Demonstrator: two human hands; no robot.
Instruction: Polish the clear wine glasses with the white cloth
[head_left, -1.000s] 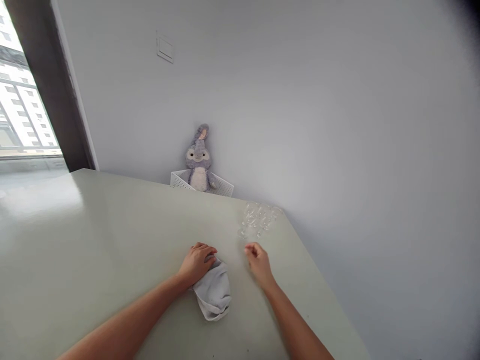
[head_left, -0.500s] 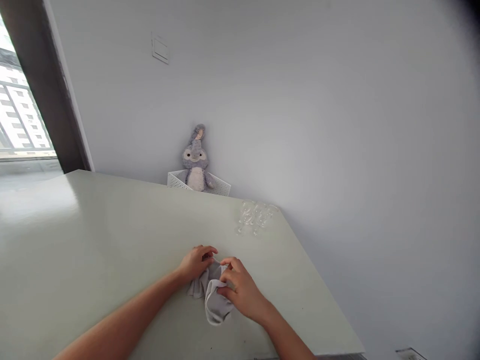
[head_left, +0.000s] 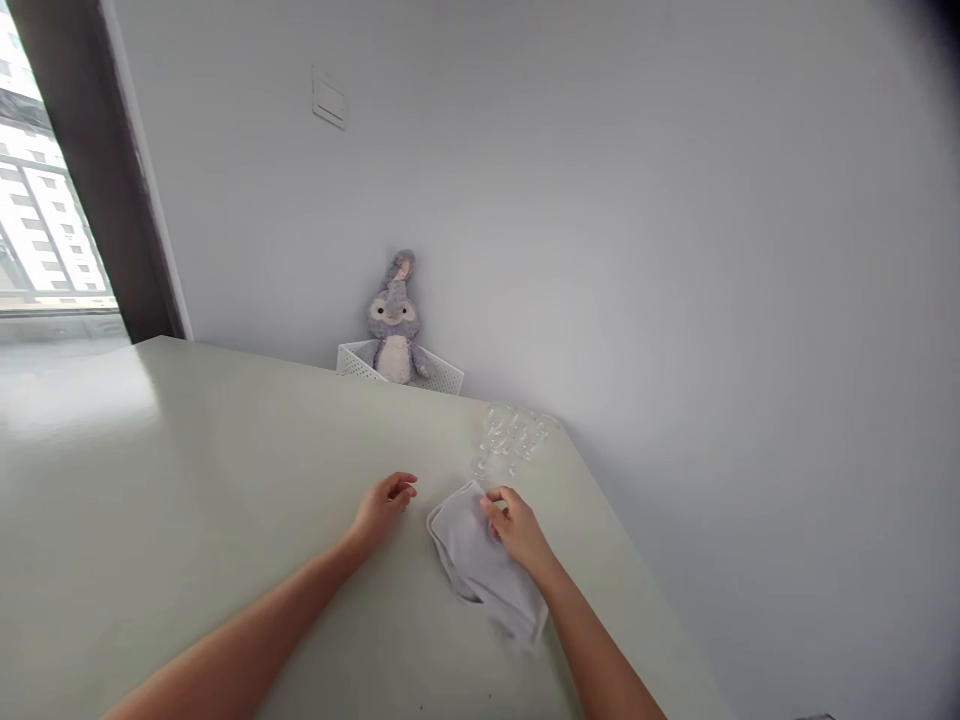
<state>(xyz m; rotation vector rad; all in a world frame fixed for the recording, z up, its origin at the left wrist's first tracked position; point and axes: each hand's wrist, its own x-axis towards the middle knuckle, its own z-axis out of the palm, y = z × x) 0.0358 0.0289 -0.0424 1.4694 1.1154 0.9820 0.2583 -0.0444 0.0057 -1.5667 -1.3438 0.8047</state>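
A light grey cloth (head_left: 480,550) with a pale hemmed edge hangs partly spread over the table, its lower corner blurred. My right hand (head_left: 514,525) pinches it near its upper edge, thumb and fingers closed on the fabric. To the left of the cloth, my left hand (head_left: 386,508) is over the tabletop, its fingers loosely curled with a gap between thumb and fingers. Nothing is in that hand, and it does not touch the cloth.
Several clear glasses (head_left: 510,435) stand close together at the far right corner of the pale table (head_left: 262,480). Beyond the back edge, a grey plush toy (head_left: 394,335) sits in a white perforated basket (head_left: 448,378) against the wall. The table's right edge slants toward me.
My left hand has let go of the cloth and moved slightly up and left. My right hand has moved up and right with the cloth, which has gone from bunched to more spread out.
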